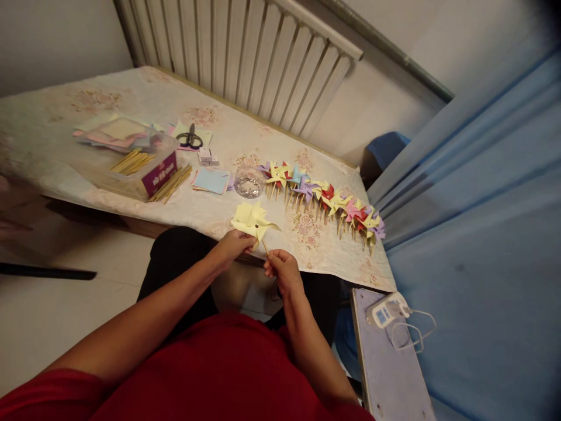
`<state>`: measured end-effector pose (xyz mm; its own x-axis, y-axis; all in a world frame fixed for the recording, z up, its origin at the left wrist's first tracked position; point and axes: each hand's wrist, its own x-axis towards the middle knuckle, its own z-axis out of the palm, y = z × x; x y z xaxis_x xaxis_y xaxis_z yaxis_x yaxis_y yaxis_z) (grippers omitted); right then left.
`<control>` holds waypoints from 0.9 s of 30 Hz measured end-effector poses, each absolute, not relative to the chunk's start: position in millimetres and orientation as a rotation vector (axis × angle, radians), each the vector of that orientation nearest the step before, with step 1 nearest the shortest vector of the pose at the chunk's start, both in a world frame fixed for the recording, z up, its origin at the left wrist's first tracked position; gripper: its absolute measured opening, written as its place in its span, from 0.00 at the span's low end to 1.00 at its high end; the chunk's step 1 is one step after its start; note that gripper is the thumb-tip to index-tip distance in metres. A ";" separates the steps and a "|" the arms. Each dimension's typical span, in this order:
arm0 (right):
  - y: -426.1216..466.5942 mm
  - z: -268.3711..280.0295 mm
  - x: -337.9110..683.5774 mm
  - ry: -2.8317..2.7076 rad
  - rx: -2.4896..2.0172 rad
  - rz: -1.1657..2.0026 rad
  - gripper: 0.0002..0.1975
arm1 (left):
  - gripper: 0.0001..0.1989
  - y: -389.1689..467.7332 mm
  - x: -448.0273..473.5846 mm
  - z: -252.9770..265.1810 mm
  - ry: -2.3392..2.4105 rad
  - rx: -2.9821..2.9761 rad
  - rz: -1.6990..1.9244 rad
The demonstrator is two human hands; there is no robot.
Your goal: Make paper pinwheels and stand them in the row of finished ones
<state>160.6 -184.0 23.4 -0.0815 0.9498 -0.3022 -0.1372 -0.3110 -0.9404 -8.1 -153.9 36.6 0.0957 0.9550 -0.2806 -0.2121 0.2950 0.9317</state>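
Observation:
Just over the table's front edge I hold a yellow paper pinwheel, with a dark pin at its centre. My left hand pinches the lower left side of its paper blades. The fingers of my right hand are closed round the thin wooden stick below the blades. Beyond the pinwheel stands a round clear container of small shiny pins. A stack of light blue paper squares lies to its left. Finished-looking pinwheels in several colours lie in a row to the right.
At the left, a clear plastic box holds wooden sticks, with coloured paper on top. More sticks lie beside it. Dark-handled scissors and small boxes sit farther back. A white device with a cable rests on a bench at right.

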 end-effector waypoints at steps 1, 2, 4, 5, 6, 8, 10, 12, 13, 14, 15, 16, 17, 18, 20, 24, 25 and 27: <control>-184.1 23.2 160.4 -0.975 -1.287 1.550 0.12 | 0.13 -154.1 -7.3 34.4 1.132 0.839 1.044; -184.2 23.0 160.2 -0.974 -1.283 1.552 0.12 | 0.14 -154.5 -6.5 32.4 1.142 0.816 1.041; -184.5 22.5 159.6 -0.976 -1.277 1.557 0.12 | 0.15 -155.4 -4.7 29.1 1.153 0.782 1.039; -184.7 22.4 159.2 -0.976 -1.276 1.559 0.12 | 0.15 -155.9 -3.7 28.1 1.143 0.775 1.037; -184.9 22.2 158.8 -0.976 -1.276 1.562 0.12 | 0.15 -156.3 -2.6 27.6 1.123 0.772 1.036; -185.6 22.2 157.8 -0.975 -1.274 1.571 0.13 | 0.16 -157.1 -0.5 27.5 1.076 0.765 1.032; -186.3 22.5 156.7 -0.971 -1.268 1.577 0.13 | 0.17 -157.7 1.8 28.2 1.045 0.755 1.030; -187.1 23.1 155.5 -0.969 -1.264 1.580 0.13 | 0.17 -158.6 3.9 29.0 1.032 0.749 1.034; -187.5 23.5 154.9 -0.969 -1.265 1.580 0.12 | 0.18 -159.2 4.8 29.3 1.028 0.751 1.033; -187.9 23.8 154.4 -0.970 -1.268 1.579 0.12 | 0.18 -159.9 5.7 29.5 1.025 0.758 1.033; -188.2 24.0 153.8 -0.971 -1.271 1.580 0.12 | 0.18 -160.6 6.6 29.5 1.025 0.765 1.035; -188.5 24.3 153.3 -0.971 -1.274 1.582 0.12 | 0.18 -161.4 7.3 29.5 1.029 0.769 1.040; -188.7 24.4 152.8 -0.971 -1.276 1.586 0.12 | 0.17 -162.2 8.0 29.3 1.038 0.771 1.050; -188.9 24.6 152.2 -0.970 -1.276 1.590 0.12 | 0.17 -162.9 8.7 29.1 1.049 0.770 1.060; -189.2 25.1 151.2 -0.974 -1.272 1.596 0.12 | 0.18 -163.9 9.8 28.6 1.066 0.768 1.080; -189.3 25.4 150.5 -0.980 -1.265 1.588 0.11 | 0.18 -165.5 10.6 27.5 1.054 0.777 1.062; -189.2 25.1 150.9 -0.978 -1.263 1.585 0.11 | 0.17 -166.0 10.2 27.0 1.053 0.781 1.053; -188.7 23.8 152.6 -0.970 -1.256 1.580 0.11 | 0.17 -166.9 8.1 25.3 1.068 0.796 1.037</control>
